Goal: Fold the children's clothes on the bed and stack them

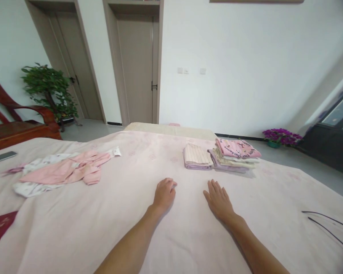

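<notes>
My left hand (164, 195) rests on the pale pink cover (185, 217), its fingers loosely bent, the thumb apart and nothing held. To its right, my right hand (218, 198) lies flat with fingers stretched out, also holding nothing. Just beyond the hands is a folded striped cream cloth (198, 156) with a lilac layer beneath. Beside it stands a stack of folded clothes (231, 161), topped by a pink printed garment (238, 147). Over on the left, a pink garment (65, 167) lies loosely spread on white patterned clothing (28, 189).
A phone (2, 157) and a dark red printed item (0, 228) lie at the left. Two thin dark glasses temples (331, 217) show at the right. Beyond are a wooden chair (37, 129), a green plant (48, 91), purple flowers (281, 135) and doors (137, 68).
</notes>
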Demonstrator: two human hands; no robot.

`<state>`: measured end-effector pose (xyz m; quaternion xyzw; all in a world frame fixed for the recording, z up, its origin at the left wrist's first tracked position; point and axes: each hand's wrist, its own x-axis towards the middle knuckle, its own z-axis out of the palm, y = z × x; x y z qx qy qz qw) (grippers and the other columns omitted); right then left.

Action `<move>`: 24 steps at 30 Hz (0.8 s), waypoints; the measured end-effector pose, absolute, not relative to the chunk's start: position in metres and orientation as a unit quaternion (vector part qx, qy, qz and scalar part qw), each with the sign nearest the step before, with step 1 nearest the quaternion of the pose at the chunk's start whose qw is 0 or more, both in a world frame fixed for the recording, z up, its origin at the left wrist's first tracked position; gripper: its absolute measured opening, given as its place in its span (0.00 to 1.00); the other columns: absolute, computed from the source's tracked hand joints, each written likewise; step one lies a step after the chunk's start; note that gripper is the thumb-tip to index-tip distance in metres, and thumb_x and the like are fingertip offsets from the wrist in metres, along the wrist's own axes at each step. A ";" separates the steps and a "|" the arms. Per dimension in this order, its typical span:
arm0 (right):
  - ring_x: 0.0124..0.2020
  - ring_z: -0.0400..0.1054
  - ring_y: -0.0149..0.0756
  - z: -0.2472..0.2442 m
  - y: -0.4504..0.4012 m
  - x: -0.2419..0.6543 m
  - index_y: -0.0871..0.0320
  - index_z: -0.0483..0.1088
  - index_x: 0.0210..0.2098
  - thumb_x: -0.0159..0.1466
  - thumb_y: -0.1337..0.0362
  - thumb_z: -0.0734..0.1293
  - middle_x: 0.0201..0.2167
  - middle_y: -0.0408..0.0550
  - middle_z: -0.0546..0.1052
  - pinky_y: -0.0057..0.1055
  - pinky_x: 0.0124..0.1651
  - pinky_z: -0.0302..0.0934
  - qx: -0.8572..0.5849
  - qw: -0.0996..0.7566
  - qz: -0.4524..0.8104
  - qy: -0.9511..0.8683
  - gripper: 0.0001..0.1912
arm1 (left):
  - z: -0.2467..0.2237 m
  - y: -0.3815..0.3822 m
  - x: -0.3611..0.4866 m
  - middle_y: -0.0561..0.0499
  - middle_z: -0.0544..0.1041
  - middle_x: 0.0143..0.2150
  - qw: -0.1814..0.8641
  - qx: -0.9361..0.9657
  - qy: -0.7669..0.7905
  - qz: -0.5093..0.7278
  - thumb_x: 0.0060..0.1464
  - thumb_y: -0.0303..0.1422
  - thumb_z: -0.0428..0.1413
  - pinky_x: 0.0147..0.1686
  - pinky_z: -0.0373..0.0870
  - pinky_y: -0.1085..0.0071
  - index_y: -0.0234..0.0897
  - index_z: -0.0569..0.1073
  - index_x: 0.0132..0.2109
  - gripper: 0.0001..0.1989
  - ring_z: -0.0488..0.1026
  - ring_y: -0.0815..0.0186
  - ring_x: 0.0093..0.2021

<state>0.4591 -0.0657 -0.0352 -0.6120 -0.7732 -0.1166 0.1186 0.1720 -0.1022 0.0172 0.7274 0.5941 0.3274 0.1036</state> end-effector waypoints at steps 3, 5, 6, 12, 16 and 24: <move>0.71 0.46 0.51 -0.030 -0.081 0.457 0.64 0.56 0.67 0.70 0.53 0.50 0.69 0.60 0.56 0.52 0.69 0.41 -0.593 0.122 -0.129 -0.786 0.32 | 0.015 -0.100 0.162 0.52 0.77 0.52 0.088 0.733 0.599 0.312 0.54 0.24 0.51 0.59 0.61 0.69 0.41 0.76 0.50 0.19 0.70 0.67 0.54; 0.70 0.47 0.49 -0.025 -0.086 0.454 0.62 0.57 0.67 0.70 0.52 0.50 0.69 0.58 0.57 0.51 0.69 0.42 -0.601 0.121 -0.121 -0.781 0.31 | 0.014 -0.097 0.146 0.49 0.76 0.53 0.068 0.716 0.622 0.310 0.55 0.25 0.51 0.61 0.59 0.66 0.40 0.75 0.52 0.19 0.69 0.64 0.57; 0.70 0.47 0.49 -0.022 -0.086 0.453 0.61 0.58 0.66 0.70 0.52 0.50 0.68 0.57 0.58 0.51 0.69 0.42 -0.607 0.120 -0.114 -0.777 0.31 | 0.015 -0.096 0.133 0.46 0.75 0.55 0.055 0.700 0.640 0.310 0.56 0.26 0.50 0.63 0.57 0.63 0.38 0.74 0.54 0.19 0.67 0.61 0.59; 0.69 0.49 0.47 -0.010 -0.087 0.448 0.60 0.59 0.66 0.70 0.52 0.52 0.67 0.56 0.60 0.49 0.68 0.43 -0.626 0.117 -0.081 -0.766 0.30 | 0.024 -0.099 0.006 0.42 0.67 0.63 -0.093 0.563 0.768 0.292 0.55 0.22 0.48 0.66 0.46 0.51 0.38 0.72 0.57 0.24 0.53 0.53 0.69; 0.68 0.51 0.47 -0.005 -0.087 0.446 0.60 0.60 0.65 0.70 0.53 0.52 0.67 0.56 0.61 0.48 0.68 0.44 -0.633 0.110 -0.078 -0.762 0.29 | 0.025 -0.120 -0.093 0.41 0.65 0.64 -0.179 0.447 0.838 0.257 0.58 0.26 0.48 0.64 0.49 0.51 0.37 0.72 0.56 0.20 0.53 0.52 0.68; 0.68 0.51 0.46 0.001 -0.089 0.443 0.59 0.60 0.65 0.70 0.53 0.51 0.66 0.55 0.62 0.47 0.68 0.45 -0.642 0.109 -0.071 -0.755 0.29 | 0.030 -0.157 -0.204 0.35 0.68 0.59 -0.061 0.316 0.936 0.142 0.57 0.30 0.50 0.47 0.69 0.54 0.34 0.70 0.59 0.22 0.68 0.44 0.55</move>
